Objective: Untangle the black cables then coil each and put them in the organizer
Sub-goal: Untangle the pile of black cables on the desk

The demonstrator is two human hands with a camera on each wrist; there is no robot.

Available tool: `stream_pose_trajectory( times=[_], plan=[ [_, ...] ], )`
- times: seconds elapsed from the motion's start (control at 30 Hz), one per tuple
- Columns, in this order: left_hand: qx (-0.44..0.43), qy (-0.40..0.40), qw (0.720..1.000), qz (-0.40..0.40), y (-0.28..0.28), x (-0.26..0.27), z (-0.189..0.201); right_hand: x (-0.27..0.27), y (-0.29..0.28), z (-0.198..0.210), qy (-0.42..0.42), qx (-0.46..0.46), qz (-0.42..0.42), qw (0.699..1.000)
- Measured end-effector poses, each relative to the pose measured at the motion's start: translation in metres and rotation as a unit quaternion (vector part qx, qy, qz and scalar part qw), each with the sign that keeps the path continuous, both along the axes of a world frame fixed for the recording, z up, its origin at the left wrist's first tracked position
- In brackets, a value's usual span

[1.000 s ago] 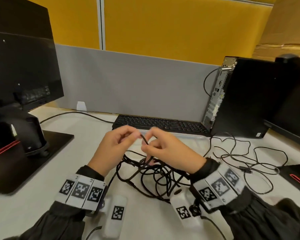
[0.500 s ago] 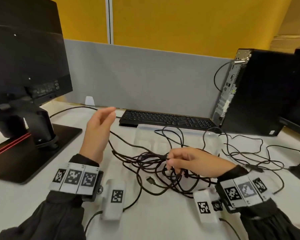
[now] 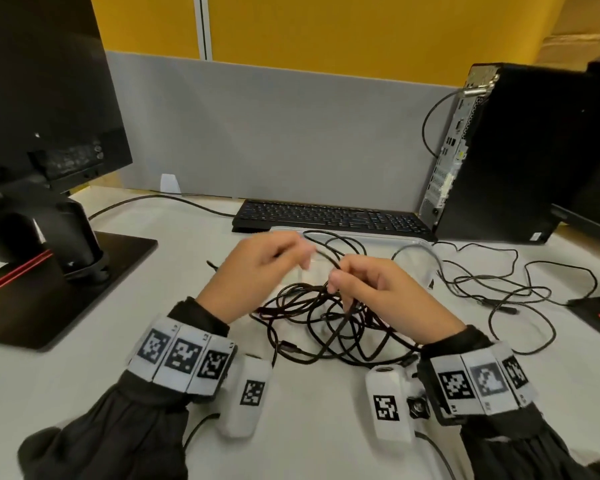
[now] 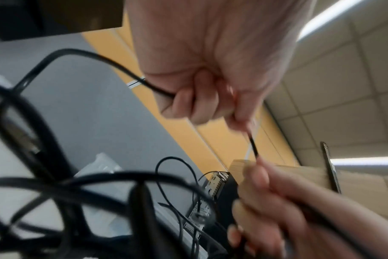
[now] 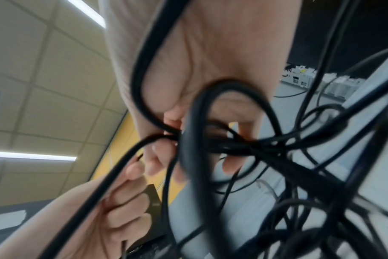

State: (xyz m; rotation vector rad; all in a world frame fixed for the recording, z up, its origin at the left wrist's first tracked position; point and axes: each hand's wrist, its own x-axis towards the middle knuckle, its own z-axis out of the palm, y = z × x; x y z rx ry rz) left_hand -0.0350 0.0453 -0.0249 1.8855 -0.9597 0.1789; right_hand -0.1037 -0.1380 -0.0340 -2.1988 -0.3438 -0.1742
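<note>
Left hand (image 3: 257, 271) and right hand (image 3: 378, 289) both pinching one black cable (image 3: 321, 254), pulled up to slip it free. Tangled cables (image 3: 326, 323) on the desk (image 3: 84, 375), just before the clear organizer (image 3: 413, 242).

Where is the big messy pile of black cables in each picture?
Head: the tangle of black cables lies on the white desk, at centre, below both hands.
Left wrist: blurred loops fill the lower left.
Right wrist: the knot crosses the centre and right.
Shared landmark: the computer tower.
</note>
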Motion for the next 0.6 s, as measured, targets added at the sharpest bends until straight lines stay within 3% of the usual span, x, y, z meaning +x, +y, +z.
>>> stream_pose_trajectory(
  times=[0.07,0.13,0.2,0.23,0.3,0.4,0.47,0.6],
  plan=[
    [-0.172,0.115,0.976,0.065,0.010,0.010,0.005,-0.003,-0.004,-0.001,0.044,-0.024,0.005,0.999],
    [-0.334,0.233,0.907,0.104,0.026,0.024,0.007,-0.002,-0.007,-0.003,0.053,-0.014,-0.011,0.998],
    [-0.414,0.296,0.851,0.127,0.039,0.033,0.007,-0.001,-0.009,-0.004,0.041,0.009,-0.028,0.999],
    [-0.414,0.300,0.847,0.147,0.041,0.035,0.006,-0.001,-0.009,-0.003,0.035,0.013,-0.032,0.999],
    [-0.366,0.244,0.876,0.200,0.038,0.034,0.004,-0.002,-0.007,-0.002,0.023,0.009,-0.033,0.999],
    [-0.191,0.014,0.945,0.264,0.028,0.027,0.000,-0.004,-0.002,-0.002,0.012,-0.011,-0.029,0.999],
    [-0.089,-0.111,0.965,0.221,0.019,0.017,-0.001,-0.003,0.003,-0.003,0.002,-0.018,-0.021,1.000],
    [0.044,-0.177,0.981,0.065,-0.001,-0.001,-0.001,-0.002,0.010,-0.004,-0.056,0.004,-0.037,0.998]
  ],
)
